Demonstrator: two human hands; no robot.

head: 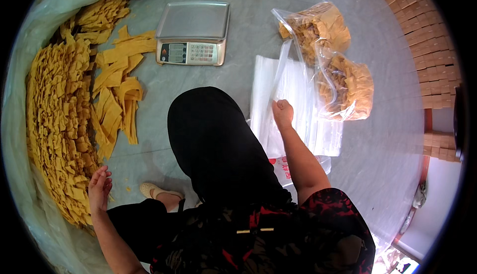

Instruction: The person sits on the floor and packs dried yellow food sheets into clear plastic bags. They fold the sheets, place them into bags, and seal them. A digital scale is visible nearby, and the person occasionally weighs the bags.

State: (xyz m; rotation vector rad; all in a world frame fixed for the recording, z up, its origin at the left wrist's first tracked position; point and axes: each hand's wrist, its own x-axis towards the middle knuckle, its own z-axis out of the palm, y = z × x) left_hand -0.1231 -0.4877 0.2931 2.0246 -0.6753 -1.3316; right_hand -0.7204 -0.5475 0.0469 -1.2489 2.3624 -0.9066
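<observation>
My right hand (282, 114) pinches the edge of a clear zip-top plastic bag (282, 63), lifted slightly above a stack of flat clear bags (262, 88). My left hand (100, 188) is beside the lower part of a long, layered stack of yellow dried sheets (61, 128); its fingers are loosely curled and nothing shows in them. Whether it touches the stack I cannot tell. Loose yellow strips (111, 102) lie between that stack and a digital scale (192, 21). Beyond my right hand are two filled clear bags, one farther away (331, 24) and one nearer (354, 88).
Grey plastic sheeting (208, 76) covers the floor. Translucent film (22, 99) is bunched along the left side. Stacked brown cardboard boxes (428, 43) line the right. A printed plastic wrapper (283, 169) lies under the bag stack, and my foot in a beige shoe (160, 191) is near my knee.
</observation>
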